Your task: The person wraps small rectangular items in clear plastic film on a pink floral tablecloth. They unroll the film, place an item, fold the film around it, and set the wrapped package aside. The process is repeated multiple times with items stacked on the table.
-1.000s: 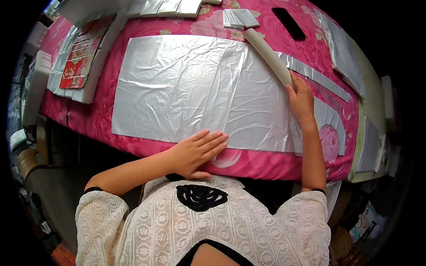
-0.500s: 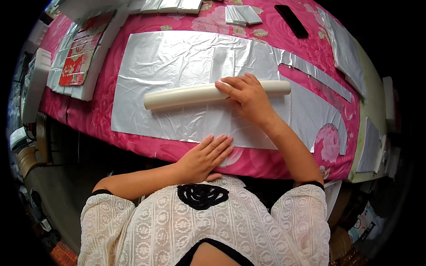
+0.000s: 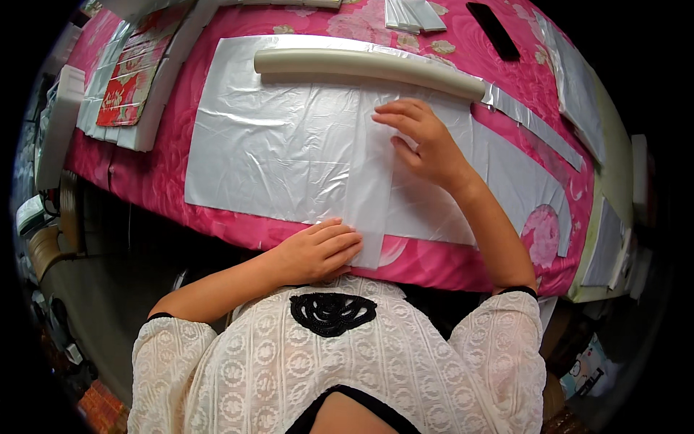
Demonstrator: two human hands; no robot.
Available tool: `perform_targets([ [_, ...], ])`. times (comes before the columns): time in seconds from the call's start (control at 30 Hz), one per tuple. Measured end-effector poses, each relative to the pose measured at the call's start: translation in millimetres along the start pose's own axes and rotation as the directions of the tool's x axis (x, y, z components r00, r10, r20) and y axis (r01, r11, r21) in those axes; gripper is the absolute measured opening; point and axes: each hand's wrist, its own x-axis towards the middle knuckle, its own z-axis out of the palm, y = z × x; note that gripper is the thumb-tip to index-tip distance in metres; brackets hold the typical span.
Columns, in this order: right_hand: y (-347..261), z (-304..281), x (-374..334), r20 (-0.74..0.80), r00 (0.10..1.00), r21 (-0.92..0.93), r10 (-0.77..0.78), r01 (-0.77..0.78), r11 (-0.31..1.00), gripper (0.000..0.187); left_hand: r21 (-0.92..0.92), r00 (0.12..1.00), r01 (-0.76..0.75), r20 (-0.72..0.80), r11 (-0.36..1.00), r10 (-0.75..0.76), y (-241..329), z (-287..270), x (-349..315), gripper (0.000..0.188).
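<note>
A wide sheet of silvery-white plastic bags (image 3: 275, 145) lies flat before me, with handle loops cut at its right end. Across it, front to back, runs a narrow translucent white plastic strip (image 3: 367, 195), its near end hanging past the bags' front edge. My left hand (image 3: 322, 251) rests flat at that front edge, beside the strip's near end, fingers stretched out. Over the strip's right side is my right hand (image 3: 426, 145), fingers apart and holding nothing. A long cream-white roller tube (image 3: 369, 66) lies along the bags' far edge, apart from both hands.
A pink flowered cloth (image 3: 238, 235) covers the table. White stacks with a red printed packet (image 3: 134, 87) stand at the left. At the far side lie small white folded packs (image 3: 412, 16) and a black phone (image 3: 493, 31). More plastic sheets (image 3: 571, 87) lie at the right.
The roller tube has moved from mid-sheet to the far edge of the bags. My right hand has let go of it and opened. My left hand has shifted slightly left.
</note>
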Motion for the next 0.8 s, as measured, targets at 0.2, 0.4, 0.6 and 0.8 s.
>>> perform_targets([
  [0.2, -55.8, 19.8, -60.7, 0.207, 0.978, 0.013, -0.028, 0.025, 1.000, 0.049, -0.049, 0.997, -0.077, -0.006, 0.996, 0.077, -3.7, -5.2, 2.9, 0.025],
  [0.4, -54.0, 38.4, -62.8, -0.020, 1.000, -0.066, 0.013, -0.014, 0.998, 0.039, -0.257, 0.989, 0.016, -0.137, 0.966, -0.053, -17.3, -22.9, 16.0, 0.041],
  [0.6, -54.7, 39.3, -61.9, -0.108, 0.992, -0.043, 0.058, -0.063, 0.997, 0.031, 0.090, 0.988, 0.155, -0.002, 0.984, -0.156, -38.7, -14.2, 29.9, 0.059],
  [0.8, -44.6, 27.3, -65.0, -0.097, 0.972, 0.043, 0.216, -0.213, 0.976, 0.020, -0.229, 0.915, 0.384, -0.039, 0.895, -0.402, -38.6, -16.8, 43.2, 0.046],
])
